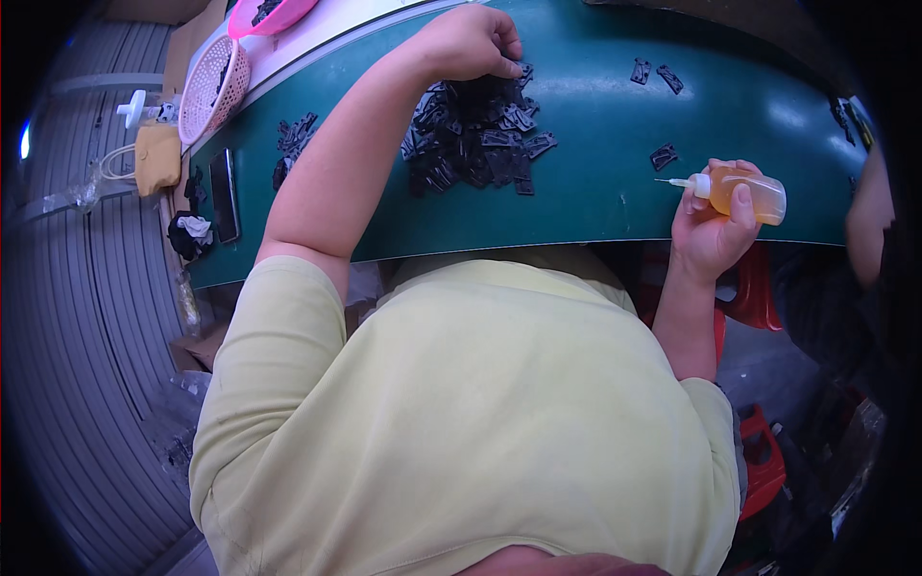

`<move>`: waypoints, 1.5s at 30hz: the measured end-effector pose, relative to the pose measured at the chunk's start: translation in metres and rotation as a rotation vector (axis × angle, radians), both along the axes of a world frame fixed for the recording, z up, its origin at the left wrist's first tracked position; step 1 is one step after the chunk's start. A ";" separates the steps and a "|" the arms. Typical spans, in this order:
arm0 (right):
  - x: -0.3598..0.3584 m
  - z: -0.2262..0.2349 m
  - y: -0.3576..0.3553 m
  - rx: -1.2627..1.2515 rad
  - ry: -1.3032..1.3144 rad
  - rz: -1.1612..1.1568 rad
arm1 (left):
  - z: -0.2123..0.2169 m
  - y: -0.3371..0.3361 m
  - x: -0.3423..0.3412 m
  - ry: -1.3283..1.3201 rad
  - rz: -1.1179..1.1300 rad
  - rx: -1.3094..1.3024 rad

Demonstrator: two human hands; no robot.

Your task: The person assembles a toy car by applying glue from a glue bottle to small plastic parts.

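My left hand (468, 43) reaches across the green table (595, 192) and rests its bent fingers on the far edge of a pile of small black flat parts (475, 144); whether it pinches one I cannot tell. My right hand (713, 226) holds a small squeeze bottle of amber liquid (744, 192) near the table's front edge. The bottle lies sideways, its thin needle nozzle pointing left. One black part (663, 156) lies just above the nozzle.
Two more black parts (656, 75) lie at the far right, a smaller heap (293, 139) to the left. A dark phone (225, 195), a pink mesh basket (214, 88) and a tan pouch (157, 158) sit at the left end. Another person's arm (869, 216) shows at right. Red stool (754, 288) below.
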State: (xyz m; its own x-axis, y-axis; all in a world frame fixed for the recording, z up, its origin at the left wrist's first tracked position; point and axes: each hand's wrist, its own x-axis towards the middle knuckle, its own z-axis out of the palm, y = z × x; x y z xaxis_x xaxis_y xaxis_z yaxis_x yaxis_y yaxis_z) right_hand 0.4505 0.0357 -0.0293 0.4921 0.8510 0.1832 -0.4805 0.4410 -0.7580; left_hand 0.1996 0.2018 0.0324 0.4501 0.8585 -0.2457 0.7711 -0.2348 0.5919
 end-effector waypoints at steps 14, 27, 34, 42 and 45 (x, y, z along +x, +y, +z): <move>-0.003 0.001 -0.001 -0.047 0.043 -0.030 | 0.008 -0.090 0.024 -0.917 0.181 -0.676; -0.029 0.005 0.000 0.064 -0.108 -0.072 | -0.022 -0.114 0.041 -0.976 0.280 -0.796; -0.031 0.004 -0.002 0.081 -0.183 -0.070 | -0.018 -0.120 0.046 -0.857 0.255 -0.793; -0.034 0.002 -0.005 0.061 -0.320 -0.102 | -0.019 -0.120 0.047 -0.803 0.241 -0.743; -0.034 0.000 -0.005 0.084 -0.296 -0.097 | -0.020 -0.120 0.047 -0.809 0.241 -0.743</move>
